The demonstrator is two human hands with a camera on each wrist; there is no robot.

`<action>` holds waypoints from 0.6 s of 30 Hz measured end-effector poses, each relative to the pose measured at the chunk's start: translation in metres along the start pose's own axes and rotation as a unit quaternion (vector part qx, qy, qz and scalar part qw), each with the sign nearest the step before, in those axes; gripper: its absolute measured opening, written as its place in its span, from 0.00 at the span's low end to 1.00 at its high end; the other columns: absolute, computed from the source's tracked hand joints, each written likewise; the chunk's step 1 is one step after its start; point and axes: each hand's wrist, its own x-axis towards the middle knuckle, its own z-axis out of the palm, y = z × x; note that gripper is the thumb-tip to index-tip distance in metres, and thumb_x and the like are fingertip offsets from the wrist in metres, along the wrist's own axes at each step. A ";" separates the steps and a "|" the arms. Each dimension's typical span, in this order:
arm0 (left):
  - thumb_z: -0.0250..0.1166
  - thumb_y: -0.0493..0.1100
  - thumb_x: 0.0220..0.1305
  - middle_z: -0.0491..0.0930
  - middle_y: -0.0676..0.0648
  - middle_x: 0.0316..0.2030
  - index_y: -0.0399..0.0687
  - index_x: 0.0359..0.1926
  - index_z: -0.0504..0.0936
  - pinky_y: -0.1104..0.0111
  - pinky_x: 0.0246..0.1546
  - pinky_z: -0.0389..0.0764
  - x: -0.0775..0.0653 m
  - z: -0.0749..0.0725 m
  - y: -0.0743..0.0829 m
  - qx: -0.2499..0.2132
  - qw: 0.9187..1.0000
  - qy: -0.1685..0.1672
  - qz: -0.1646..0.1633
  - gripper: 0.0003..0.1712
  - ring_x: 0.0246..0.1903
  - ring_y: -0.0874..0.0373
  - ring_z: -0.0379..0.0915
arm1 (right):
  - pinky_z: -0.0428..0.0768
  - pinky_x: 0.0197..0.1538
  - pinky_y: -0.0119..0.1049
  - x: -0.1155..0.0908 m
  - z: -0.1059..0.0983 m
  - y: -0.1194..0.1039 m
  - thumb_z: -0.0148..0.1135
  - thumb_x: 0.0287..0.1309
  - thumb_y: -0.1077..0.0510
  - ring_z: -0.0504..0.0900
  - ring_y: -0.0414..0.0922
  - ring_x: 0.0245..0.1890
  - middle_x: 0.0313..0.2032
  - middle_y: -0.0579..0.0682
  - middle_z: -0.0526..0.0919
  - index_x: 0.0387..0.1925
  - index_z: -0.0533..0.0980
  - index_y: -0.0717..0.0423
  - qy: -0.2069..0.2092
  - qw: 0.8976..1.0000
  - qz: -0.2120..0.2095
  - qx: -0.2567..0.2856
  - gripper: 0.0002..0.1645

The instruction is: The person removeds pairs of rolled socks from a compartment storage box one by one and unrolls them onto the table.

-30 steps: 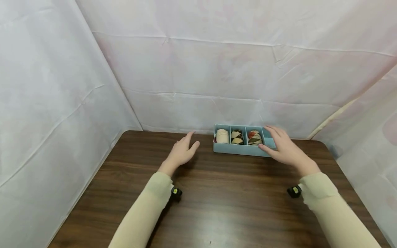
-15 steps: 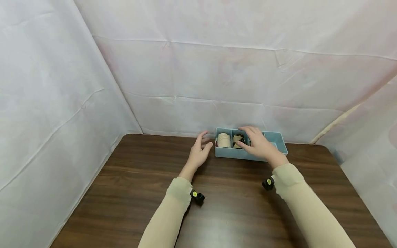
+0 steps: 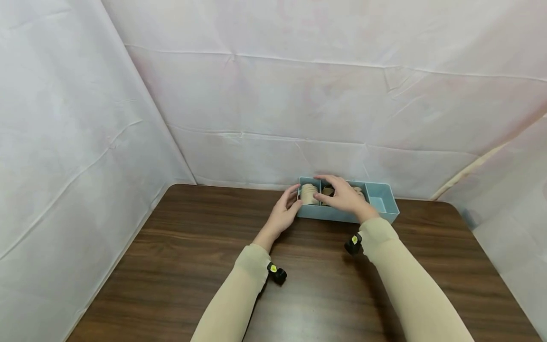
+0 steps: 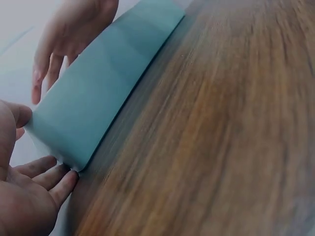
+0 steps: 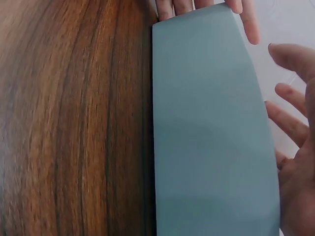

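Observation:
A long light-blue box with compartments stands at the back of the table. In its leftmost compartment sits a cream rolled piece of cloth. A dark-and-tan patterned roll shows partly in the compartment beside it, and a third roll peeks out past the right hand. My left hand touches the box's left end, its thumb at the front top corner and its fingers along the end wall. Over the middle compartments hovers my right hand, thumb and fingers spread near the cream roll, with nothing held between them.
The rightmost compartment shows its bare floor. A white fabric wall rises right behind the box. The dark wooden table stretches in front. Each sleeve carries a small black wrist camera.
My right hand has moved left from the box's right end to above the middle compartments. My left hand has come right, from bare table to the box's left end.

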 end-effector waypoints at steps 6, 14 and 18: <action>0.56 0.54 0.87 0.67 0.42 0.80 0.64 0.86 0.59 0.44 0.75 0.69 -0.001 -0.007 -0.005 -0.008 1.000 -0.021 -0.004 0.34 0.77 0.43 0.67 | 0.71 0.71 0.68 0.008 0.009 0.007 0.72 0.74 0.46 0.70 0.65 0.75 0.77 0.60 0.72 0.79 0.72 0.54 0.006 1.000 -0.016 -0.010 0.40; 0.55 0.51 0.88 0.67 0.41 0.78 0.67 0.87 0.55 0.47 0.75 0.69 -0.002 -0.015 -0.007 -0.019 0.999 -0.025 -0.011 0.35 0.76 0.45 0.68 | 0.66 0.75 0.70 0.013 0.015 0.006 0.77 0.67 0.38 0.65 0.64 0.79 0.79 0.58 0.69 0.82 0.67 0.52 -0.006 1.000 0.015 -0.003 0.51; 0.55 0.52 0.88 0.67 0.41 0.78 0.69 0.87 0.55 0.48 0.76 0.69 -0.003 -0.016 -0.005 -0.022 0.999 -0.023 -0.012 0.35 0.76 0.45 0.67 | 0.64 0.77 0.66 0.017 0.013 0.005 0.79 0.65 0.39 0.63 0.61 0.81 0.81 0.57 0.67 0.84 0.64 0.53 -0.027 0.999 0.027 0.014 0.56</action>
